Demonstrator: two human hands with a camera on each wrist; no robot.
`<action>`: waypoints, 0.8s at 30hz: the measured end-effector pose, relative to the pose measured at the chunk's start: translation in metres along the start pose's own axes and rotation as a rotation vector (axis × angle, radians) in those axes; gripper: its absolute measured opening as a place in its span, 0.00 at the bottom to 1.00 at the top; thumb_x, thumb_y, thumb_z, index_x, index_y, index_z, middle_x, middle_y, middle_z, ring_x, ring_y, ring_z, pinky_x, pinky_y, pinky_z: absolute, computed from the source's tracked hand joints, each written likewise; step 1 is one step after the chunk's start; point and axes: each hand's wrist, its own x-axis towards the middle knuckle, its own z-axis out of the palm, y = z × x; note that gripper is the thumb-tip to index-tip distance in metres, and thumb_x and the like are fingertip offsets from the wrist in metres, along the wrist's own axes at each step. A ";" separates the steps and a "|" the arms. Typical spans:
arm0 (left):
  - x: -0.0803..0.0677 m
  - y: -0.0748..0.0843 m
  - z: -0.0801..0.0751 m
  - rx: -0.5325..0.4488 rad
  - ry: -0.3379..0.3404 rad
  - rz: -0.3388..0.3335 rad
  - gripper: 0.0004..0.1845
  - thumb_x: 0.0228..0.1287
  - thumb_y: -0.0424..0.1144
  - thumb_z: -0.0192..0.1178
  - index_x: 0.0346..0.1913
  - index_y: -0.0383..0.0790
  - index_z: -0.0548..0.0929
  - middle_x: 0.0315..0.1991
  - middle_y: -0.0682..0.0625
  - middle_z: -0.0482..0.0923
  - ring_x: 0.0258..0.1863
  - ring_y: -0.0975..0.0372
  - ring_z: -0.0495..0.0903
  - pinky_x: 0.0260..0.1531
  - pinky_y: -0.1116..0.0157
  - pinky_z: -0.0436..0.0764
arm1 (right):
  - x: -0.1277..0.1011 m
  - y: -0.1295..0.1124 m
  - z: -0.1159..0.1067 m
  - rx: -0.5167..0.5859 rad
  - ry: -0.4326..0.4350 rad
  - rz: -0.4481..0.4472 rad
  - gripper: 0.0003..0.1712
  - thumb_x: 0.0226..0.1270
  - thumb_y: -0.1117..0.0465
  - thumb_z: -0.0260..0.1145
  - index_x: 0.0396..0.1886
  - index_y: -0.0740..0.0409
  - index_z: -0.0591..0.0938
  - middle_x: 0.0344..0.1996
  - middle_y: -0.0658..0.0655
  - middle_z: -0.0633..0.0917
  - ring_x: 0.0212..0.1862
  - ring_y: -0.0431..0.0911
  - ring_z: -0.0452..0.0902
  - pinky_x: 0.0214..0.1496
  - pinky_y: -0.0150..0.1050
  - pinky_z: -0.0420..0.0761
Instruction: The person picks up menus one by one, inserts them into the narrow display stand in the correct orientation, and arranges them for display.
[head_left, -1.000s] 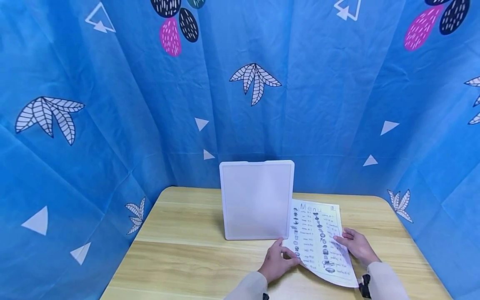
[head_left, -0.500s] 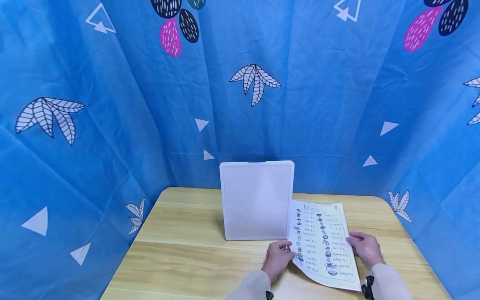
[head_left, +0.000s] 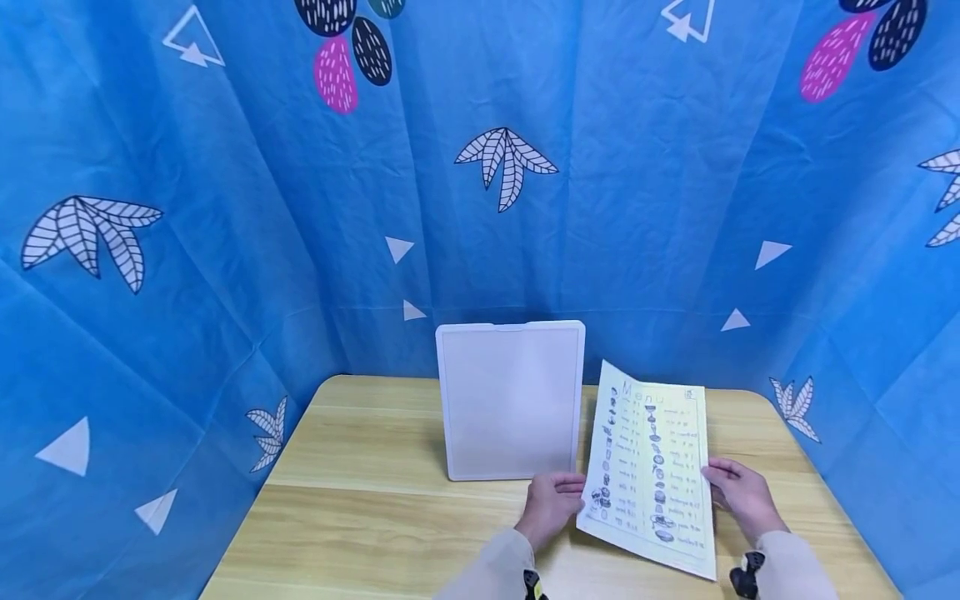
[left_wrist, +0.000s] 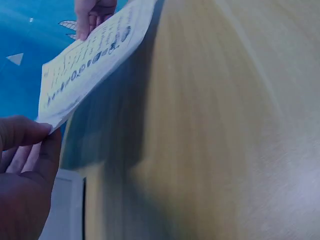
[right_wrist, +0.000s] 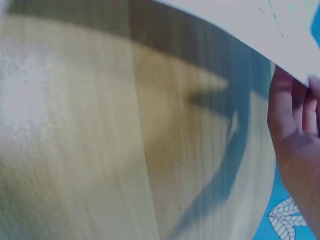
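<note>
The left hand (head_left: 551, 510) pinches the left edge of the menu sheet (head_left: 651, 467) and the right hand (head_left: 742, 497) grips its right edge. The sheet is lifted above the worktop (head_left: 360, 508), just beside the white frame (head_left: 510, 400); it is not yet inside the frame.

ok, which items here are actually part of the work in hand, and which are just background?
In hand:
- menu sheet, lifted off the table
- left hand, pinching its left edge
- right hand, holding its right edge

Just there:
- white board, upright beside the sheet, untouched
- wooden table
- blue patterned cloth behind
</note>
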 end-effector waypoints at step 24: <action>0.004 0.046 -0.055 -0.005 -0.138 0.178 0.20 0.54 0.16 0.64 0.52 0.26 0.84 0.46 0.36 0.85 0.46 0.49 0.86 0.45 0.65 0.85 | 0.007 -0.079 -0.018 0.387 -0.340 -0.277 0.13 0.78 0.66 0.56 0.44 0.46 0.85 0.41 0.46 0.88 0.43 0.39 0.85 0.46 0.33 0.85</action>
